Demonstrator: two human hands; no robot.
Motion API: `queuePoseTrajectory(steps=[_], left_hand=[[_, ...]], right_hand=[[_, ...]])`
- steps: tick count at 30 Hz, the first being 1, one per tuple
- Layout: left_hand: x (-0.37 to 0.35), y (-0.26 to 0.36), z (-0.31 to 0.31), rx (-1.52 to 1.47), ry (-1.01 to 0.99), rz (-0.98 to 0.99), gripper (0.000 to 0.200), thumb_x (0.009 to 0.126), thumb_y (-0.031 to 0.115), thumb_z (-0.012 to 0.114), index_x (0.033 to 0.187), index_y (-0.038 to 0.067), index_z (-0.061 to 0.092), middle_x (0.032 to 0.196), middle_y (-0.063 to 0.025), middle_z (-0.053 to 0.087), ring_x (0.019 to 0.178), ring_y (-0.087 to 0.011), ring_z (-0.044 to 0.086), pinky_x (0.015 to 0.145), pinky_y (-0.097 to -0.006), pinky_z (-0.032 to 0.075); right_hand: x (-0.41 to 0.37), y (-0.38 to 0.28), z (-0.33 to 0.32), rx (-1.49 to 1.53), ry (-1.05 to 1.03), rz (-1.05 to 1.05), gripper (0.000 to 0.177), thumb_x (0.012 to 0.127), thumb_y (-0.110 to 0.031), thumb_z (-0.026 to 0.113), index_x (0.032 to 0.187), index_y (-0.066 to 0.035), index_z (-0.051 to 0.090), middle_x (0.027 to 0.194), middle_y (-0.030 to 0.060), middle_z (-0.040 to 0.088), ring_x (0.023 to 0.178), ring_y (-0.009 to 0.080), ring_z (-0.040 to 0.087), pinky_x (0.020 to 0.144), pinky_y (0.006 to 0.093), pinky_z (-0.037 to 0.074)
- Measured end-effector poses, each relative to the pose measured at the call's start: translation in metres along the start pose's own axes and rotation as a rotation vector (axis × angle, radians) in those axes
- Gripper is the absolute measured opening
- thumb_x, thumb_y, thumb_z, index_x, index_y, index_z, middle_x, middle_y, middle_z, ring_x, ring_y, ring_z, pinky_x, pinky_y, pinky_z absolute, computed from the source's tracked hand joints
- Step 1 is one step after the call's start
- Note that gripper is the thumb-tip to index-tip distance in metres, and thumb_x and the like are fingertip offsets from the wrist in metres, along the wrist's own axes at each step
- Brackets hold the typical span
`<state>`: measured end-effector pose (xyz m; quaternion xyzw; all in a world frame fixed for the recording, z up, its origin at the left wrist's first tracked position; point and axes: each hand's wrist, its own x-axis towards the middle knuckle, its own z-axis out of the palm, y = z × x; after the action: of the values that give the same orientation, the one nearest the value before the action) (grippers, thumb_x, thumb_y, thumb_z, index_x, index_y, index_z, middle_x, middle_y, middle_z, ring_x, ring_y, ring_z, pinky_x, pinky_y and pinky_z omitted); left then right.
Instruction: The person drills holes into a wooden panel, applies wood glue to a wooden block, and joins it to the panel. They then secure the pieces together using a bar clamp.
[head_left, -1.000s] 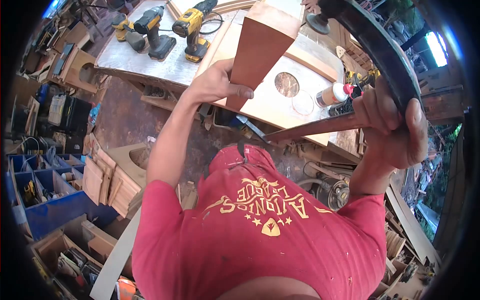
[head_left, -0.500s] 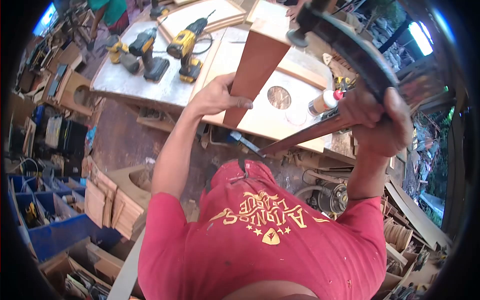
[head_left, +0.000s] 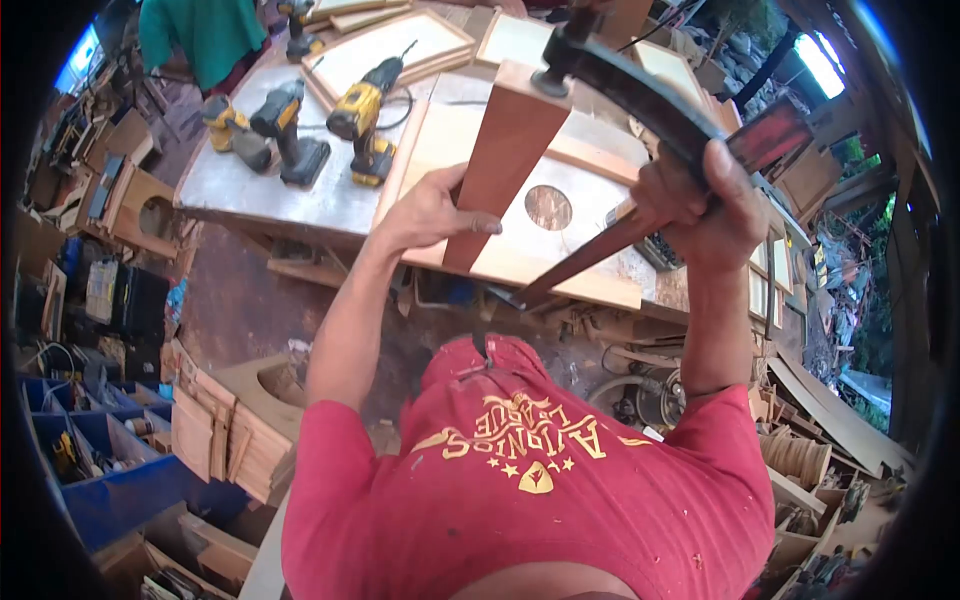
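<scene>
My left hand (head_left: 428, 208) grips a reddish-brown wooden board (head_left: 508, 150) that stands upright on the workbench, thumb across its near face. My right hand (head_left: 708, 208) is wrapped around a bar clamp (head_left: 630, 90), at the place where its dark arm meets the long bar. The clamp's round pad is right at the top end of the board. Its bar slants down to the left, with the lower end close to the bench's front edge. A pale panel (head_left: 477, 125) with a round hole lies flat beneath the board.
Yellow-and-black drills (head_left: 360, 115) stand on the metal-topped bench (head_left: 340, 200) to the left. Framed panels (head_left: 390, 50) lie at the back. A person in a green shirt (head_left: 205, 40) is at far left. Blue bins (head_left: 130, 495) and stacked wood pieces (head_left: 225, 420) are at lower left.
My right hand has brought the clamp leftward, its pad now over the board's top end. The bottle with a red cap is now hidden. The person in green has come further into view.
</scene>
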<state>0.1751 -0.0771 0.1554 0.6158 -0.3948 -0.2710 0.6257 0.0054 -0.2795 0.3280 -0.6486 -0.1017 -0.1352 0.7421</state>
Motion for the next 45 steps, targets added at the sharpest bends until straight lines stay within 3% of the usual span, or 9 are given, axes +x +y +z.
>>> queuePoseTrajectory(steps=[7, 11, 14, 18, 20, 21, 30, 33, 45], left_hand=[[-0.017, -0.019, -0.004, 0.023, 0.063, 0.075, 0.066, 0.078, 0.021, 0.089, 0.132, -0.001, 0.058, 0.122, -0.0117, 0.067, 0.119, -0.0223, 0.063, 0.105, -0.0363, 0.049], [-0.07, -0.08, 0.016, -0.13, 0.687, 0.128, 0.044, 0.088, 0.012, 0.078, 0.125, -0.001, 0.058, 0.113, -0.0091, 0.068, 0.112, -0.0185, 0.064, 0.099, -0.0333, 0.051], [-0.112, -0.155, 0.044, -0.333, 1.072, -0.058, 0.037, 0.093, 0.007, 0.07, 0.125, -0.003, 0.055, 0.114, -0.0075, 0.065, 0.107, -0.0153, 0.063, 0.09, -0.0297, 0.053], [-0.114, -0.24, 0.094, -0.831, 0.737, -0.613, 0.072, 0.089, 0.025, 0.075, 0.144, -0.001, 0.037, 0.132, -0.014, 0.055, 0.129, -0.0264, 0.051, 0.106, -0.0472, 0.043], [-0.093, -0.234, 0.111, -0.756, 0.585, -0.547, 0.084, 0.087, 0.031, 0.076, 0.15, -0.001, 0.029, 0.141, -0.0161, 0.049, 0.137, -0.0313, 0.042, 0.113, -0.0528, 0.034], [-0.083, -0.236, 0.109, -0.781, 0.535, -0.503, 0.074, 0.09, 0.025, 0.073, 0.148, 0.003, 0.033, 0.149, -0.0168, 0.043, 0.141, -0.0313, 0.04, 0.113, -0.0523, 0.034], [-0.067, -0.205, 0.115, -0.8, 0.692, -0.425, 0.08, 0.085, 0.027, 0.079, 0.147, 0.002, 0.034, 0.142, -0.0164, 0.047, 0.136, -0.0284, 0.044, 0.113, -0.0491, 0.034], [-0.062, -0.201, 0.121, -0.431, 0.691, -0.195, 0.088, 0.082, 0.026, 0.081, 0.148, -0.002, 0.032, 0.141, -0.018, 0.048, 0.133, -0.0276, 0.046, 0.113, -0.0424, 0.036], [-0.043, -0.214, 0.135, -0.297, 0.904, -0.386, 0.079, 0.085, 0.021, 0.08, 0.145, -0.008, 0.038, 0.139, -0.024, 0.052, 0.129, -0.0292, 0.051, 0.111, -0.0377, 0.038]], right_hand=[[0.003, 0.011, -0.013, 0.211, -0.165, 0.005, 0.058, 0.105, -0.036, 0.043, 0.145, 0.005, 0.043, 0.062, -0.0075, 0.036, 0.053, 0.0044, 0.032, 0.057, 0.0249, 0.028], [0.007, 0.012, -0.016, 0.212, -0.175, -0.014, 0.058, 0.105, -0.037, 0.043, 0.145, 0.006, 0.043, 0.063, -0.007, 0.037, 0.053, 0.0045, 0.032, 0.056, 0.0248, 0.028], [0.005, 0.011, -0.014, 0.232, -0.184, -0.006, 0.058, 0.105, -0.037, 0.043, 0.144, 0.006, 0.043, 0.063, -0.0068, 0.037, 0.053, 0.0046, 0.032, 0.056, 0.0252, 0.028], [0.006, 0.011, -0.016, 0.216, -0.226, -0.025, 0.058, 0.105, -0.036, 0.043, 0.144, 0.007, 0.044, 0.063, -0.0067, 0.037, 0.053, 0.0047, 0.032, 0.056, 0.0253, 0.028], [0.007, 0.012, -0.014, 0.217, -0.208, -0.021, 0.059, 0.105, -0.038, 0.044, 0.144, 0.005, 0.043, 0.062, -0.0057, 0.036, 0.054, 0.0063, 0.031, 0.056, 0.0261, 0.028], [0.006, 0.011, -0.014, 0.212, -0.196, -0.018, 0.059, 0.104, -0.039, 0.044, 0.144, 0.005, 0.043, 0.061, -0.0053, 0.036, 0.054, 0.007, 0.03, 0.056, 0.0265, 0.028], [0.007, 0.01, -0.022, 0.151, -0.239, -0.012, 0.057, 0.105, -0.036, 0.044, 0.144, 0.006, 0.043, 0.063, -0.0033, 0.039, 0.056, 0.0096, 0.035, 0.058, 0.0275, 0.032], [0.009, 0.011, -0.022, 0.153, -0.24, -0.011, 0.057, 0.105, -0.035, 0.045, 0.144, 0.006, 0.042, 0.063, -0.0028, 0.039, 0.056, 0.0099, 0.037, 0.058, 0.0275, 0.032], [0.007, 0.004, -0.024, 0.086, -0.182, -0.016, 0.049, 0.103, -0.034, 0.049, 0.126, 0.009, 0.054, 0.063, -0.0011, 0.038, 0.054, 0.0114, 0.037, 0.058, 0.0298, 0.034]])
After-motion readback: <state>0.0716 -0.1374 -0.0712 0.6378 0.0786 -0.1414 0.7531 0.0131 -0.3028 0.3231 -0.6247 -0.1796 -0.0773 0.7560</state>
